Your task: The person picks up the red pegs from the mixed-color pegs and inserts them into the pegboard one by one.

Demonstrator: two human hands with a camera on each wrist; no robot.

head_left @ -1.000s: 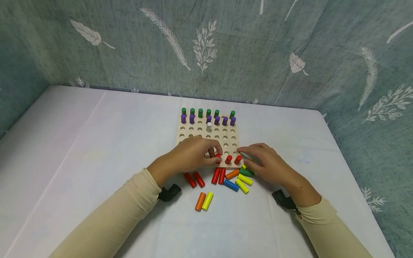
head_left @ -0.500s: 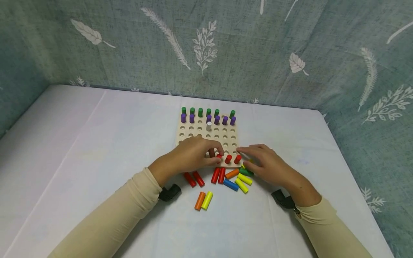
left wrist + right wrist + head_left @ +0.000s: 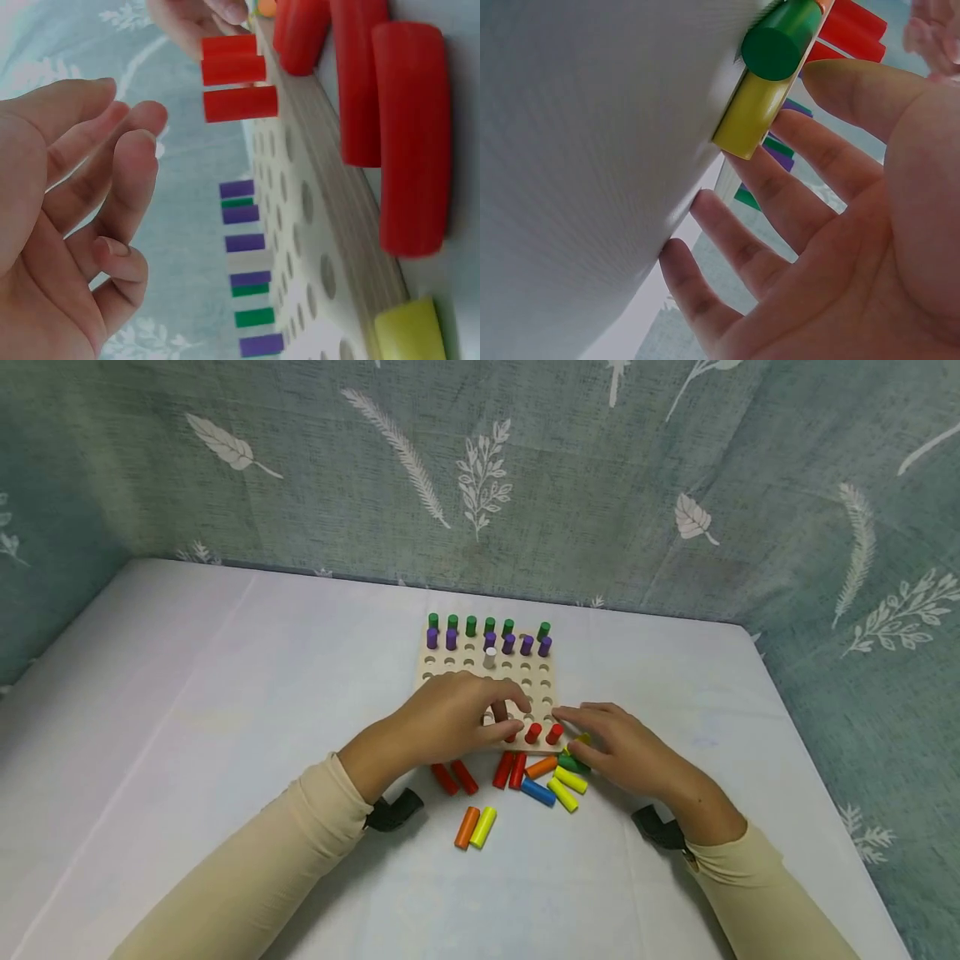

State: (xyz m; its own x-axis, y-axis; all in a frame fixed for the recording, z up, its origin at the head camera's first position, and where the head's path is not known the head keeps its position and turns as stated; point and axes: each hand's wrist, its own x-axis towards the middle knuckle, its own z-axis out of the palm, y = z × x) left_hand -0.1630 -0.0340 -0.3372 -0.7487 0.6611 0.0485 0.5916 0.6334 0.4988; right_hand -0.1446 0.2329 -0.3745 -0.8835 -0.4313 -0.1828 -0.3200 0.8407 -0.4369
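Observation:
A pale wooden pegboard (image 3: 536, 675) lies on the white-covered table. Three red pegs stand along its near edge; the leftmost red peg (image 3: 240, 103) is mostly covered by my left hand in the head view. My left hand (image 3: 453, 718) hovers over the board's near left part, fingers loosely bent and apart from that peg, holding nothing. At the board's near right corner my right hand (image 3: 626, 745) rests with spread, nearly straight fingers. Beside its thumb and index finger lie a yellow peg (image 3: 754, 112) and a green peg (image 3: 780, 45).
Green pegs (image 3: 471, 627) and purple pegs (image 3: 451, 640) stand in the two far rows, with one white peg (image 3: 490, 658) in front. Loose red pegs (image 3: 503, 770), a blue peg (image 3: 537, 792) and others lie before the board. An orange peg (image 3: 467, 828) sits nearer.
My left fingers have let go of the leftmost red peg and spread apart, and it stays standing in the board. The right hand has hardly moved. The head view has shifted slightly.

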